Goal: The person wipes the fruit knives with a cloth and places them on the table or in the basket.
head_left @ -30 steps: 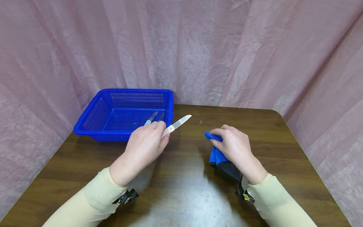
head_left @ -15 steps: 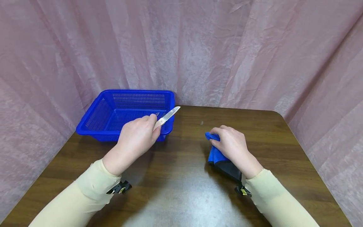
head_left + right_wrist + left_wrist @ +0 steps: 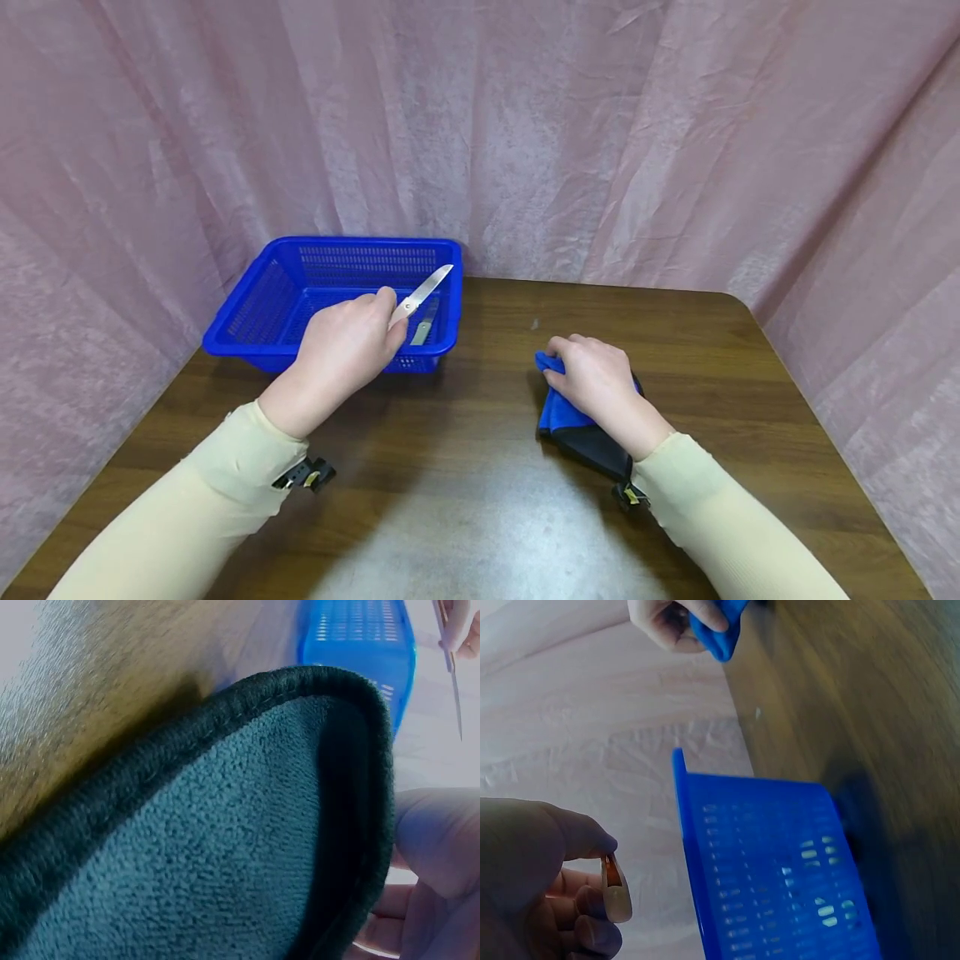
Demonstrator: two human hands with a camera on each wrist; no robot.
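Observation:
My left hand point(image 3: 341, 346) grips the pale handle of a folding knife point(image 3: 426, 289), its blade out and pointing up to the right above the blue basket point(image 3: 243, 351). In the left wrist view the handle end point(image 3: 616, 900) shows between thumb and fingers, beside the basket wall. Inside the basket, at its right end, lies another folding knife point(image 3: 424, 325). My right hand point(image 3: 596, 379) pinches a blue and black cloth point(image 3: 561, 408) over the table, right of the basket. Much of the right wrist view is filled by the cloth's fuzzy, dark-edged side point(image 3: 217, 825).
The brown wooden table point(image 3: 480, 467) carries the basket at its back left. Pink curtains point(image 3: 555, 142) hang behind the table and along its sides. A tiny pale mark point(image 3: 535, 324) shows on the tabletop between basket and cloth.
My left hand has moved left and away from me, bringing the knife from beside the basket to above it. My right hand has shifted slightly left with the cloth.

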